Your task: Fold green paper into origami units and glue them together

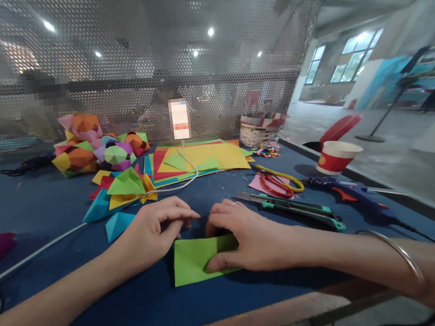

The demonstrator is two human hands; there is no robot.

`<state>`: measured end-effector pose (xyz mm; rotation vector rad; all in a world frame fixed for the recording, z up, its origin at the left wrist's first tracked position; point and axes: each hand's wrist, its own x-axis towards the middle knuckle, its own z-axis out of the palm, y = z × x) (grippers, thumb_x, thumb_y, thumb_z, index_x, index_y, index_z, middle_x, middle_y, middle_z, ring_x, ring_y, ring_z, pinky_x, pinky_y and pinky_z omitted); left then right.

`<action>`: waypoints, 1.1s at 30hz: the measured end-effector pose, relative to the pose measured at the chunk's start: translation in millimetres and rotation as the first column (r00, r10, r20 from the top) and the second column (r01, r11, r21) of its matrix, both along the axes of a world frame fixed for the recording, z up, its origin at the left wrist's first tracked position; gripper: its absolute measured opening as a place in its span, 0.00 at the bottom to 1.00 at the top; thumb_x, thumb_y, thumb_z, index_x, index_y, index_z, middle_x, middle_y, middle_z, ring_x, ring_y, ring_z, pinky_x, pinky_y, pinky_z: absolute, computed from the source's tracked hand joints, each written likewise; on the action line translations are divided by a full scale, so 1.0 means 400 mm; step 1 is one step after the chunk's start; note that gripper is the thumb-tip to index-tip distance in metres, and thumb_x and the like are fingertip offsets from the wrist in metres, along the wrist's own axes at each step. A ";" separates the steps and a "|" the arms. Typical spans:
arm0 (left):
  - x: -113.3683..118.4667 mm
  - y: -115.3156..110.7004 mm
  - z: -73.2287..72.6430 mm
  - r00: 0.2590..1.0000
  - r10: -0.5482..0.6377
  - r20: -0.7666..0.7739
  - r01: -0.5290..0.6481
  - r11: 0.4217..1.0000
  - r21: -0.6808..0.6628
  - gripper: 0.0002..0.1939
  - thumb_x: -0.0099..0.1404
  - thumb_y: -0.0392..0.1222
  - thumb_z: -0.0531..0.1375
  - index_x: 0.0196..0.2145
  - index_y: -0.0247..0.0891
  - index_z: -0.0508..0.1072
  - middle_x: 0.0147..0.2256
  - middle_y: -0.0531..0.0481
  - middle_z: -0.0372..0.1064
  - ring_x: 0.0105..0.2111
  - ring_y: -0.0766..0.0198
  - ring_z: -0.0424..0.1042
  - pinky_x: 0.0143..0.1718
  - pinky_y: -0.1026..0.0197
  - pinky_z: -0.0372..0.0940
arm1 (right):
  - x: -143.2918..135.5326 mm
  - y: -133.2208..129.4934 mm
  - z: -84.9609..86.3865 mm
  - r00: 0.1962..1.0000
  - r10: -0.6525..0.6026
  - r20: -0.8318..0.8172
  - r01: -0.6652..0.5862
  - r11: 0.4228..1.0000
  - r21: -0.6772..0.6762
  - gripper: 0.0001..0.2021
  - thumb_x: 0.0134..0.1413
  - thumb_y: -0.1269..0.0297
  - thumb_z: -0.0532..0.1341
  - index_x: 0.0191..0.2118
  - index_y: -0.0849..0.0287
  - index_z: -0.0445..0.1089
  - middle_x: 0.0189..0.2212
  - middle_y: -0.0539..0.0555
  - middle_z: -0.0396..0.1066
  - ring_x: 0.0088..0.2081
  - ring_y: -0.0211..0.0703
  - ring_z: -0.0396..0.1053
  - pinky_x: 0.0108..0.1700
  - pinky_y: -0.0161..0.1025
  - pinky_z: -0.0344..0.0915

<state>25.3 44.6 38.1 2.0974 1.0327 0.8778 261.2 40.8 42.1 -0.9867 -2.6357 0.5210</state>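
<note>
A green sheet of paper (pixel 192 261), a small rectangle, lies on the blue tabletop close to the near edge. My right hand (pixel 244 233) covers its right end, with the thumb pressed on the paper and the other fingers bent at its far side. Just above the paper's left corner is my left hand (pixel 165 221); its fingers point right, loosely bent and apart from the thumb, and I see nothing in them. Left of that hand lie folded pieces of coloured paper, among them a blue folded piece (pixel 118 224) and a green folded piece (pixel 125 183).
Behind my hands is a stack of coloured paper (pixel 220 155) with a white cable (pixel 189 158) over it. To the right lie a utility knife (pixel 295 206), scissors (pixel 278 185) and a glue gun (pixel 361 199). A paper cup (pixel 337 156) stands near the table's right edge. Paper balls (pixel 113 156) sit back left.
</note>
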 end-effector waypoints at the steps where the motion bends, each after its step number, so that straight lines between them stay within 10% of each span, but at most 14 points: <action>1: -0.003 0.000 0.002 1.000 0.012 0.005 -0.012 0.999 -0.044 0.13 0.66 0.44 0.59 0.40 0.38 0.83 0.39 0.47 0.76 0.30 0.65 0.74 0.31 0.64 0.69 | -0.007 0.003 0.004 1.000 0.005 0.004 -0.005 1.000 -0.009 0.21 0.51 0.50 0.77 0.38 0.60 0.74 0.38 0.54 0.73 0.42 0.48 0.68 0.47 0.45 0.63; 13: -0.007 -0.008 0.033 0.995 0.038 0.093 0.026 0.802 -0.597 0.38 0.51 0.79 0.65 0.35 0.37 0.76 0.28 0.50 0.75 0.28 0.62 0.74 0.31 0.62 0.68 | -0.022 0.044 -0.029 0.970 0.151 -0.191 -0.084 0.945 0.316 0.09 0.60 0.80 0.64 0.33 0.59 0.73 0.30 0.50 0.78 0.37 0.43 0.72 0.45 0.42 0.60; 25: -0.006 -0.016 0.035 0.992 -0.066 0.106 0.117 0.783 -0.611 0.22 0.56 0.57 0.72 0.40 0.40 0.76 0.34 0.55 0.71 0.31 0.69 0.68 0.31 0.69 0.66 | 0.003 0.021 -0.030 0.930 0.264 -0.255 -0.135 0.892 0.431 0.14 0.60 0.83 0.56 0.36 0.58 0.74 0.30 0.50 0.77 0.37 0.43 0.70 0.46 0.43 0.58; 33: -0.031 0.000 0.023 0.953 -0.124 0.276 0.279 0.710 -0.646 0.26 0.58 0.60 0.74 0.46 0.42 0.78 0.38 0.54 0.75 0.35 0.68 0.73 0.35 0.70 0.67 | 0.018 0.028 -0.036 0.933 0.204 -0.297 -0.087 0.927 0.365 0.07 0.64 0.78 0.64 0.41 0.59 0.75 0.34 0.50 0.79 0.37 0.42 0.72 0.44 0.41 0.60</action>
